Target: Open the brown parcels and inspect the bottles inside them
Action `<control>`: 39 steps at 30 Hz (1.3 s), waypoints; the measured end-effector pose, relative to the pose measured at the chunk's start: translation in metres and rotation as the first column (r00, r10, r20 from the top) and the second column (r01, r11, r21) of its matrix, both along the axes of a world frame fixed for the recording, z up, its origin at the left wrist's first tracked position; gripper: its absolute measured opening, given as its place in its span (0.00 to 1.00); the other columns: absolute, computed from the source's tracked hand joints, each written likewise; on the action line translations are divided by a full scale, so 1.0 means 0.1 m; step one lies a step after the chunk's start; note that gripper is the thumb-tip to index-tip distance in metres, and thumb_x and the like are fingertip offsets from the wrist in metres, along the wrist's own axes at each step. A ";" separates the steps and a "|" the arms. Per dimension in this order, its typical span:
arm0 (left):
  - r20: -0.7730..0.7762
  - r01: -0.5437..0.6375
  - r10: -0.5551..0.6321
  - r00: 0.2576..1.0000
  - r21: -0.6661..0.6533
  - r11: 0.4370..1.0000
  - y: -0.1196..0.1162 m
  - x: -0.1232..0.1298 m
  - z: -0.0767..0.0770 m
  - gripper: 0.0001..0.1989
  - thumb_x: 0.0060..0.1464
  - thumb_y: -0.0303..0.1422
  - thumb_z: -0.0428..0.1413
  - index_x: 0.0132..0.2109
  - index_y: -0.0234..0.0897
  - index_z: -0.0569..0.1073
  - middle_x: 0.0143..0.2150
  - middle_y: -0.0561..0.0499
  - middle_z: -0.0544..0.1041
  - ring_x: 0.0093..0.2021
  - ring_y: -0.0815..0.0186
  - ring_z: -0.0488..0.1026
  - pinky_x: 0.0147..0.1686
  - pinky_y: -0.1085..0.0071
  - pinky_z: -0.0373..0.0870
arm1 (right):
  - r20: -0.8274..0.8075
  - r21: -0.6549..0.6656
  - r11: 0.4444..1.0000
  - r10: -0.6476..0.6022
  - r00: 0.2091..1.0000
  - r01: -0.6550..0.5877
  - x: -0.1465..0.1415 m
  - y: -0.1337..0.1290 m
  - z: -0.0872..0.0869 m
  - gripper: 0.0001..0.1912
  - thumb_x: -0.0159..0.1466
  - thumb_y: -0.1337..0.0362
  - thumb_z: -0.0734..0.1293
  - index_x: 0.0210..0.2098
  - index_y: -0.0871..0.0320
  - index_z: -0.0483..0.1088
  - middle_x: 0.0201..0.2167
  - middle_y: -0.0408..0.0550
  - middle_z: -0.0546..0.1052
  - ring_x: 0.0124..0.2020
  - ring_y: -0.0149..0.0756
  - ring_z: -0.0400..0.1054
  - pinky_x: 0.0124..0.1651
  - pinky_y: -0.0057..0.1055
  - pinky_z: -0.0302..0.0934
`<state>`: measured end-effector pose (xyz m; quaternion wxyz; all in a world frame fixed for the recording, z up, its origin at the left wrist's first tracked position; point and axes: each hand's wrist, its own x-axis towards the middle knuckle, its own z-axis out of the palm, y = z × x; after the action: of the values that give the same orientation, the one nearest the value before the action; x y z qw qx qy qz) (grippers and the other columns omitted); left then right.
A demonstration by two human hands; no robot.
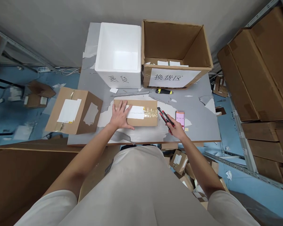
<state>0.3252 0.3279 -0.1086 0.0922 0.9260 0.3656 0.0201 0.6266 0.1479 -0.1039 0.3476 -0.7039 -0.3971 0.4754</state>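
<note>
A taped cardboard box (pixel 138 121) with a white label lies flat on the table in front of me. My left hand (pixel 120 116) rests on its left end, fingers spread over the cardboard and the label's edge. Shiny clear tape runs across the right part of the box. My right hand (pixel 175 127) grips a red and black utility knife (pixel 164 116). The knife's tip points up and left, close to the box's right end; whether it touches the cardboard I cannot tell.
Behind stand a white foam box (pixel 119 77) and a large open carton (pixel 146 77) holding small white items. A yellow and black cutter (pixel 163 91) lies before them. A phone (pixel 180 120) is right of my hand. A bigger labelled box (pixel 85 106) sits at the left.
</note>
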 end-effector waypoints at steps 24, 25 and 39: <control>0.066 -0.022 0.023 0.998 -0.027 0.999 0.02 0.01 -0.03 0.62 0.28 0.60 0.62 0.67 0.36 0.52 0.70 0.33 0.45 0.67 0.35 0.41 0.59 0.35 0.29 | -0.215 -0.110 0.993 0.021 0.976 -0.046 0.02 -0.66 -0.08 0.37 0.60 0.50 0.64 0.65 0.53 0.52 0.27 0.42 0.72 0.14 0.24 0.56 0.14 0.24 0.52; 0.082 -0.015 0.018 0.997 -0.029 0.999 0.01 0.00 -0.02 0.62 0.28 0.60 0.61 0.67 0.35 0.52 0.70 0.33 0.45 0.67 0.35 0.41 0.59 0.35 0.29 | -0.211 -0.094 0.996 -0.021 0.977 0.002 0.03 -0.67 -0.08 0.38 0.60 0.49 0.64 0.65 0.53 0.52 0.29 0.43 0.73 0.14 0.25 0.57 0.14 0.25 0.53; 0.413 -0.120 0.720 0.558 -0.818 0.563 0.80 -0.40 -0.24 0.27 0.53 0.48 0.51 0.54 0.35 0.71 0.53 0.41 0.73 0.53 0.53 0.69 0.51 0.55 0.67 | -0.601 -0.002 0.755 -0.525 0.602 0.656 -1.05 -0.10 -0.39 0.21 0.55 0.49 0.70 0.44 0.50 0.64 0.51 0.44 0.71 0.36 0.33 0.75 0.33 0.31 0.72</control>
<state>0.2847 0.4080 -0.1322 0.5672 0.5951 0.5070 0.2592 0.5215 0.1378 -0.1427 0.6623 -0.5777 -0.0676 0.4723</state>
